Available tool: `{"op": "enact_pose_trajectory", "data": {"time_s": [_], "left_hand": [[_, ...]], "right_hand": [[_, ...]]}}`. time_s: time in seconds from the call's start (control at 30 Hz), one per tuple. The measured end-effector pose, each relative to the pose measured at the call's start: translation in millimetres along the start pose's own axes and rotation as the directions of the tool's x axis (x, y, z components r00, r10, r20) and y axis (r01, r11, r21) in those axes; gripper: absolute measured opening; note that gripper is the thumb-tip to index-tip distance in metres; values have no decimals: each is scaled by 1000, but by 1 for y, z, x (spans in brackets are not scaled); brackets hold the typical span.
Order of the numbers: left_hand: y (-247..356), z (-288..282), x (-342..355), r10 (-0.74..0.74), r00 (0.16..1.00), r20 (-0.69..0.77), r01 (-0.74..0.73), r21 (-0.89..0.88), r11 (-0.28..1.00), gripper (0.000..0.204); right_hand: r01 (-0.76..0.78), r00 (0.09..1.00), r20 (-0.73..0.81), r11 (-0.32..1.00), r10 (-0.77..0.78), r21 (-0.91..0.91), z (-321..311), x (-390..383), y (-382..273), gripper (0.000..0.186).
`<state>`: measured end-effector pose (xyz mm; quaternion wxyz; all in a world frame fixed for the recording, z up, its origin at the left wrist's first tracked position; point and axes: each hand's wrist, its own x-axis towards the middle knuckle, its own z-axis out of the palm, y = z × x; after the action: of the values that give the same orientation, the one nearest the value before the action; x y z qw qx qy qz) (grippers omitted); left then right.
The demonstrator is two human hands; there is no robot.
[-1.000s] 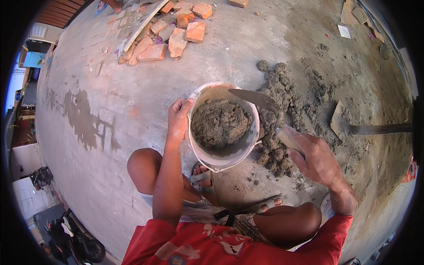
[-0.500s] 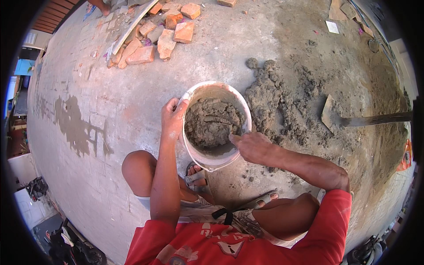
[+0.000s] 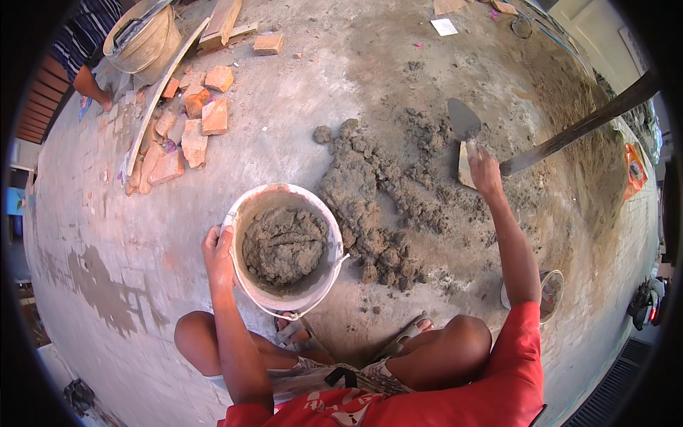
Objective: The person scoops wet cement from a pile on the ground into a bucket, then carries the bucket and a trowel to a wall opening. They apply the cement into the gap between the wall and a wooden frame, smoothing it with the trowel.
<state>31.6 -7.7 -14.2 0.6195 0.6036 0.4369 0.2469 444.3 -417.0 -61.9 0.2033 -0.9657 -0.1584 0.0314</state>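
My left hand (image 3: 217,249) grips the left rim of a white plastic bucket (image 3: 274,191), which holds a lumpy mound of wet grey mortar (image 3: 281,245). Out at arm's length on the right, my right hand (image 3: 485,172) holds a trowel (image 3: 464,117), its rounded blade pointing away from me over the mortar-strewn ground. A spread heap of mortar (image 3: 363,206) lies right of the bucket. Just beside my right hand is a shovel, its long dark handle (image 3: 569,132) running to the upper right and its blade partly hidden by the hand.
Broken orange bricks (image 3: 214,117) lie upper left by a long board (image 3: 153,96) and a beige bucket (image 3: 142,50). Another person's leg (image 3: 87,82) is at the upper left edge. An orange bag (image 3: 634,171) lies at right, and a container (image 3: 551,292) sits behind my right arm.
My right hand has moved with the trowel from inside the bucket out to the upper right. The view has shifted, so the bucket appears lower and further left, still held by my left hand.
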Motion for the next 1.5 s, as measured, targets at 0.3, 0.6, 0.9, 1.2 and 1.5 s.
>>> {"op": "enact_pose_trajectory", "data": {"time_s": [0.3, 0.6, 0.9, 1.2, 1.5], "left_hand": [[2, -7, 3, -18, 1000, -26, 19, 49, 999, 26], [-1, -3, 5, 19, 1000, -14, -18, 14, 1000, 25], [-9, 1, 7, 66, 998, -12, -66, 18, 998, 27], [-12, -10, 5, 39, 999, -12, -39, 3, 999, 30], [2, -4, 0, 8, 999, -50, -6, 29, 1000, 29]], "right_hand": [[128, 946, 282, 983, -161, 131, 79, 21, 52, 48], [-290, 690, 712, 850, -133, 440, 64, -74, -49, 45], [-365, 647, 714, 714, -266, 597, 95, -106, -70, 54], [-466, 680, 720, 679, -134, 567, 78, -138, -89, 50], [-485, 701, 706, 658, -103, 577, 60, -150, -91, 48]]}}
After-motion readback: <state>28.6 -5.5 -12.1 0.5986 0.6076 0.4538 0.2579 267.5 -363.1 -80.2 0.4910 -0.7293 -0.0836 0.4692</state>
